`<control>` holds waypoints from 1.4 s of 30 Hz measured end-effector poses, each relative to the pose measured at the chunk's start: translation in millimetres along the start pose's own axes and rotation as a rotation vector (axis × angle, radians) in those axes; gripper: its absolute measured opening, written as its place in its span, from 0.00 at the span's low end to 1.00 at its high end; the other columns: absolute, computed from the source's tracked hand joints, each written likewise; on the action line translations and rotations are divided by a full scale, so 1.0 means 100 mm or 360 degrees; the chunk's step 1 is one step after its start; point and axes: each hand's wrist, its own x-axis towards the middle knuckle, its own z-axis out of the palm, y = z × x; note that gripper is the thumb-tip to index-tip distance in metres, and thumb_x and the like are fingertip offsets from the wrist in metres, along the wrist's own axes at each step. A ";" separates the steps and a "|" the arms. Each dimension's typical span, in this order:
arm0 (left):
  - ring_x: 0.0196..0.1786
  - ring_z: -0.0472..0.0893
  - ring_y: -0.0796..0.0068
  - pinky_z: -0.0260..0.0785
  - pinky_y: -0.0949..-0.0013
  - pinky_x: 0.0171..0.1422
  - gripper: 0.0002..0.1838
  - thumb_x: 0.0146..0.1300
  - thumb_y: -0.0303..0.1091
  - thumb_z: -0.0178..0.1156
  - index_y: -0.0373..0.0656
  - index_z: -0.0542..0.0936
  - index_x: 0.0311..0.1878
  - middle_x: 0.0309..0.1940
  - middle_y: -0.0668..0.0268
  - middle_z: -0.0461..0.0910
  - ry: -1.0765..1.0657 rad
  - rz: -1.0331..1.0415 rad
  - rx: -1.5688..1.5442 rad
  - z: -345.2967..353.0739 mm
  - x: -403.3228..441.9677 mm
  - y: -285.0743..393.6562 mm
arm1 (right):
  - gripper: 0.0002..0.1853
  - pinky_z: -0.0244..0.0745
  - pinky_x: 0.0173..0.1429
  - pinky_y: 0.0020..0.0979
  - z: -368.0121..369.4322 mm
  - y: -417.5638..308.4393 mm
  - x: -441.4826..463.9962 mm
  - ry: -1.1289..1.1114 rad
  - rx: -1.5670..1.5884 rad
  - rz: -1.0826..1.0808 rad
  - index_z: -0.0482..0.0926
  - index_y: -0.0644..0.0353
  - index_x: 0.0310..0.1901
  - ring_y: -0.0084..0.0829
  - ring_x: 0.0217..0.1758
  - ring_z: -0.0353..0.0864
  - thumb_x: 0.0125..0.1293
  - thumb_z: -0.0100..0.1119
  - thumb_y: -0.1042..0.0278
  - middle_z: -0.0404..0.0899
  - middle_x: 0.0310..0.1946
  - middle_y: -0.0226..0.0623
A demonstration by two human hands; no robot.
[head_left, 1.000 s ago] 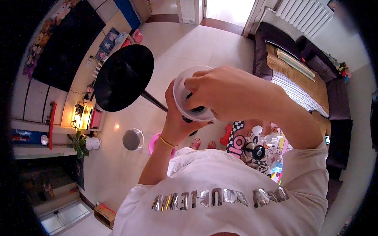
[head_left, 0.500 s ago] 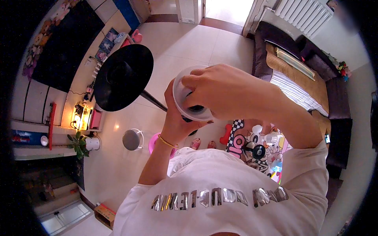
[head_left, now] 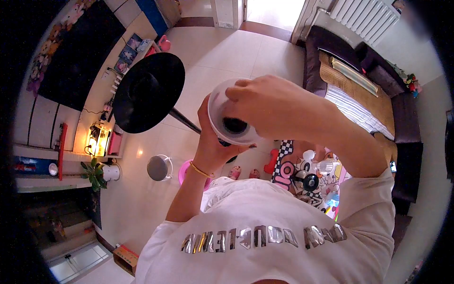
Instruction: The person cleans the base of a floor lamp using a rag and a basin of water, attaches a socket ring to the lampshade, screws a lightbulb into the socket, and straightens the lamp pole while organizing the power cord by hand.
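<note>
A white translucent cup-shaped lampshade (head_left: 218, 111) is held up in front of my chest, its opening facing me. A round black part (head_left: 235, 125) shows at the bottom inside it. My left hand (head_left: 210, 137) is closed around the shade's outer left and lower side. My right hand (head_left: 265, 106) is bent over the upper right rim, with curled fingers against the inside; some fingertips are hidden. Beyond the left hand, a black pole (head_left: 184, 120) runs up to a large black disc (head_left: 149, 92), like a floor lamp's base.
A patterned mat (head_left: 286, 173) at lower right bears white shades and a black round piece (head_left: 310, 182). A grey stool (head_left: 160, 168) and a potted plant (head_left: 94, 174) stand at left. A dark sofa (head_left: 406, 161) lines the right; a TV cabinet (head_left: 101, 94) is at left.
My right hand's fingers have drawn up and back toward the rim, uncovering more of the black part inside the shade. The left hand and the black disc have hardly moved.
</note>
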 end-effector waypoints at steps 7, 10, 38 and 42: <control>0.72 0.61 0.54 0.60 0.53 0.73 0.67 0.39 0.39 0.82 0.51 0.39 0.73 0.69 0.53 0.54 0.0009 -0.0031 -0.0023 -0.01 0.00 0.06 | 0.15 0.79 0.49 0.36 -0.08 -0.07 0.01 -0.0043 0.0104 -0.0061 0.83 0.57 0.38 0.38 0.51 0.79 0.45 0.65 0.76 0.78 0.42 0.37; 0.72 0.61 0.54 0.61 0.53 0.73 0.67 0.40 0.39 0.81 0.51 0.39 0.74 0.69 0.53 0.53 -0.0010 -0.0030 -0.0047 -0.02 0.01 0.08 | 0.15 0.79 0.48 0.36 -0.06 -0.07 0.01 -0.0105 0.0114 -0.0008 0.83 0.57 0.38 0.38 0.51 0.79 0.45 0.65 0.76 0.78 0.42 0.37; 0.72 0.60 0.53 0.60 0.54 0.74 0.68 0.39 0.40 0.82 0.52 0.38 0.74 0.69 0.53 0.53 0.0012 -0.0003 -0.0116 0.00 0.00 0.06 | 0.14 0.80 0.49 0.37 0.03 -0.02 0.00 -0.0011 -0.0048 0.0031 0.84 0.57 0.38 0.40 0.51 0.80 0.45 0.66 0.75 0.79 0.42 0.39; 0.72 0.60 0.52 0.60 0.54 0.74 0.68 0.39 0.40 0.82 0.52 0.38 0.74 0.69 0.53 0.53 0.0015 -0.0060 -0.0187 -0.01 -0.02 0.08 | 0.13 0.80 0.50 0.37 -0.03 -0.05 0.02 -0.0041 0.0134 -0.0001 0.84 0.59 0.37 0.40 0.51 0.80 0.45 0.65 0.75 0.80 0.43 0.40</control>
